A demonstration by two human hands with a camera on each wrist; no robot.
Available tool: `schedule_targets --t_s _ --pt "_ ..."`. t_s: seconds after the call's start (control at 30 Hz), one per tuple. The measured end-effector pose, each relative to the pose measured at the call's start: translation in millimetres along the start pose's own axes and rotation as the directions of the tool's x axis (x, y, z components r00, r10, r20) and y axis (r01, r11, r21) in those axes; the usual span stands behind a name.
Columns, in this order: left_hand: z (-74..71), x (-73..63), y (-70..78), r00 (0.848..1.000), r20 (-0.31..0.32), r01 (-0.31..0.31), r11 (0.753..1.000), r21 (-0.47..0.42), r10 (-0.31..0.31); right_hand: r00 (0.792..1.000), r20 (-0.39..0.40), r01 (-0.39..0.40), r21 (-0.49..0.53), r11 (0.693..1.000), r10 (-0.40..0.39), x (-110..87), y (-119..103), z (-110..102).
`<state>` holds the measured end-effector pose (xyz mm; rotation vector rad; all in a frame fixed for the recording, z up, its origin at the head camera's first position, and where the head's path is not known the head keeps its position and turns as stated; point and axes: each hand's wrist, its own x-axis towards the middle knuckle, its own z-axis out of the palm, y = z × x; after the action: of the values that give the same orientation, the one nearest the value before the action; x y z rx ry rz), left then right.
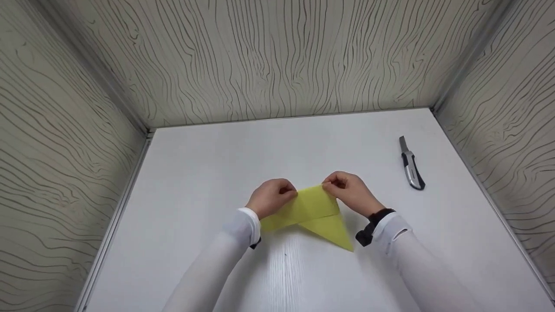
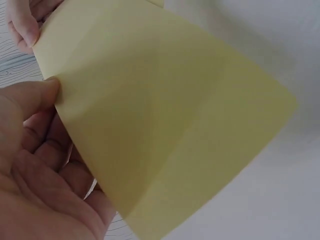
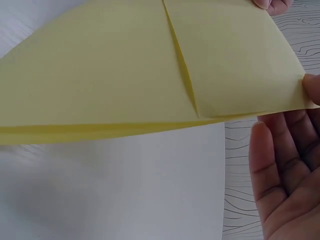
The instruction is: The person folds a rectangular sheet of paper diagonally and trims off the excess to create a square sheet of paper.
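A folded sheet of yellow paper [image 1: 314,203] spans the gap between both hands, with a pointed flap [image 1: 334,234] angling down toward the right. My left hand [image 1: 272,197] pinches its upper edge on the left, the thumb on the near face in the left wrist view. At the upper right corner my right hand [image 1: 352,190] grips the paper between thumb and fingers. Seen from the right wrist, the folded layers part slightly along the lower edge, and a straight flap edge [image 3: 180,57] crosses the sheet.
A utility knife [image 1: 412,167] with its blade extended lies on the white table [image 1: 208,173] at the right. Wood-grain panels [image 1: 277,60] enclose the table at the back and on both sides.
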<state>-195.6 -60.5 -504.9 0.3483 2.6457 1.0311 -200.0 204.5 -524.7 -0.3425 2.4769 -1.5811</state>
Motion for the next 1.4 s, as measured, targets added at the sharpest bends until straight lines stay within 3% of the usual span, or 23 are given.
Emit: schedule_targets --t_s 0.33,0.63,0.87,1.07,1.3,1.4 --pt "1.8 2.1 -4.2 0.999 -0.012 -0.034 0.998 0.046 0.035 1.000 -0.008 0.010 -0.017 1.000 -0.010 1.8 2 3" --pt "4.9 1.5 -11.3 0.999 -0.039 -0.035 0.997 0.063 0.037 0.998 -0.004 -0.060 -0.048 0.997 0.060 4.3 8 8" --pt "12.5 4.8 -21.5 0.997 -0.046 -0.062 0.989 0.133 0.069 0.997 -0.036 -0.064 -0.082 0.995 0.061 6.7 17 13" --pt "8.3 5.0 -36.9 0.997 -0.077 -0.004 0.996 0.090 0.011 0.995 -0.058 -0.091 -0.090 0.992 0.086 6.2 24 10" --pt "6.2 8.8 -52.8 0.988 -0.127 0.097 0.995 0.020 -0.093 0.984 -0.092 -0.157 -0.068 0.985 0.151 5.7 35 6" --pt "8.3 11.4 -56.3 0.985 -0.137 0.109 0.994 0.002 -0.108 0.979 -0.103 -0.182 -0.054 0.982 0.176 7.0 38 8"
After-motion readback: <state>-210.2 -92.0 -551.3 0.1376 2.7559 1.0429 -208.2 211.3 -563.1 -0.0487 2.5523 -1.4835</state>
